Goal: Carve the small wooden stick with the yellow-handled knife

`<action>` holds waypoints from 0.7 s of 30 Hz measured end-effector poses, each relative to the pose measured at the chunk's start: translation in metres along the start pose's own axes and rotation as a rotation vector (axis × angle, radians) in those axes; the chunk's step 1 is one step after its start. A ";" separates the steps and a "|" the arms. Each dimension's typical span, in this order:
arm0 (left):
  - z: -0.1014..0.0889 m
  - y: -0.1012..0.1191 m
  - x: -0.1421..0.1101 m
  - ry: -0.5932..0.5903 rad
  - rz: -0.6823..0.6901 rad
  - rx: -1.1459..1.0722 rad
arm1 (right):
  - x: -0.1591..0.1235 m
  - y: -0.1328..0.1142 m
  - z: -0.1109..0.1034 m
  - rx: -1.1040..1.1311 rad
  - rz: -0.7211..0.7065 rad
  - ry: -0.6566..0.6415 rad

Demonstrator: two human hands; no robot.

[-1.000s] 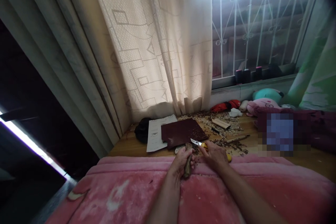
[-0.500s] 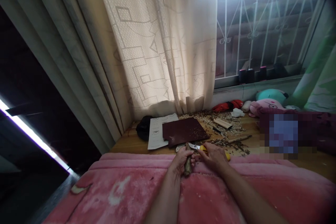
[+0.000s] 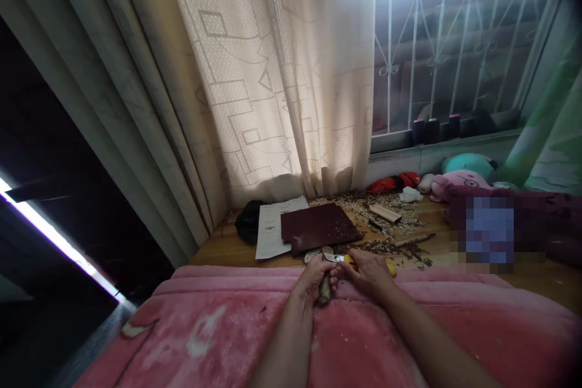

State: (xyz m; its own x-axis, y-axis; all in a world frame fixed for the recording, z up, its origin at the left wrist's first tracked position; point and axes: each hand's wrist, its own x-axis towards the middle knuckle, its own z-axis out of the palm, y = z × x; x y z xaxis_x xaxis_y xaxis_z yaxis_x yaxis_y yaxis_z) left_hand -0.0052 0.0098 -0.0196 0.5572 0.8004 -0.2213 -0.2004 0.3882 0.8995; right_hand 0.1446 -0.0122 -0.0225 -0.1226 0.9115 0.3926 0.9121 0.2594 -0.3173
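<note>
My left hand (image 3: 313, 279) is closed round a short brown piece of wood (image 3: 325, 291), held upright over the pink blanket (image 3: 218, 327). My right hand (image 3: 370, 273) is closed on a yellow-handled knife (image 3: 345, 258); its short blade points left and rests against the top of the wood. The two hands touch at the middle of the view, near the edge of the wooden floor (image 3: 218, 248).
Wood shavings (image 3: 391, 218) litter the floor ahead, with a dark red sheet (image 3: 318, 227), a white paper (image 3: 273, 230), a black bundle (image 3: 248, 224), a wood block (image 3: 385, 213) and a pencil-like stick (image 3: 413, 239). Plush toys (image 3: 459, 176) lie right, under the barred window. A curtain (image 3: 282, 85) hangs ahead.
The knife blade has come down and leftward onto the top of the wood piece. The left hand keeps its hold. The view shifted slightly.
</note>
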 end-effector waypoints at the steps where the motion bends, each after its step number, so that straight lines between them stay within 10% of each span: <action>1: -0.001 0.000 0.001 0.001 -0.015 0.005 | 0.000 0.000 0.000 -0.008 0.003 0.001; 21: -0.006 0.003 -0.001 -0.012 -0.155 -0.023 | 0.004 0.002 0.002 -0.092 0.089 0.052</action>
State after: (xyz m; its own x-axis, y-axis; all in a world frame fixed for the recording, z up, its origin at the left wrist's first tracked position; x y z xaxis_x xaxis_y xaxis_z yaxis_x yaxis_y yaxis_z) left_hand -0.0110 0.0130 -0.0187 0.5923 0.7245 -0.3526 -0.1294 0.5175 0.8459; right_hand 0.1453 -0.0075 -0.0240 -0.0213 0.9111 0.4117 0.9510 0.1456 -0.2729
